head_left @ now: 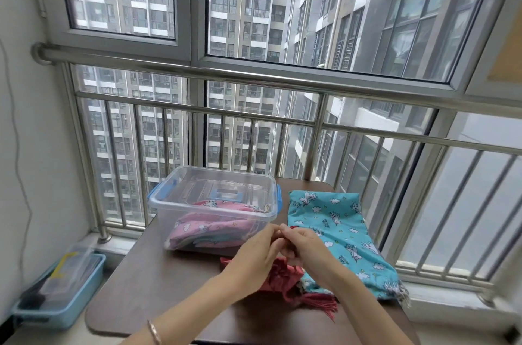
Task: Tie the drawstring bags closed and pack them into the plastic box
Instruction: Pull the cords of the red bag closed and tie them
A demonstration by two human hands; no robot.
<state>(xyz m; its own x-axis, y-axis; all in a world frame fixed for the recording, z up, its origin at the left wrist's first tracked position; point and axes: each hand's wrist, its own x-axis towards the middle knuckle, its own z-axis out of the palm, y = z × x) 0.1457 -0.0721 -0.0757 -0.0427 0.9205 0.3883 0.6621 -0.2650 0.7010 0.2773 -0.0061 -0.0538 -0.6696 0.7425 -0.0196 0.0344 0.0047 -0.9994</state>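
Note:
A small red drawstring bag (279,278) lies on the dark table (158,288), its tasselled red cords trailing toward me. My left hand (254,255) and my right hand (305,245) meet just above it, fingertips pinched on the bag's cord. A turquoise unicorn-print bag (339,228) lies flat to the right, its mouth near the table's front right. The clear plastic box (180,203) with blue latches stands behind my hands and holds pink unicorn-print bags (209,227).
A steel railing (254,118) and windows run close behind the table. A light-blue tray (59,288) with dark items sits on the floor to the left. The white wall stands at the left, and a sill lies beyond the table's right edge.

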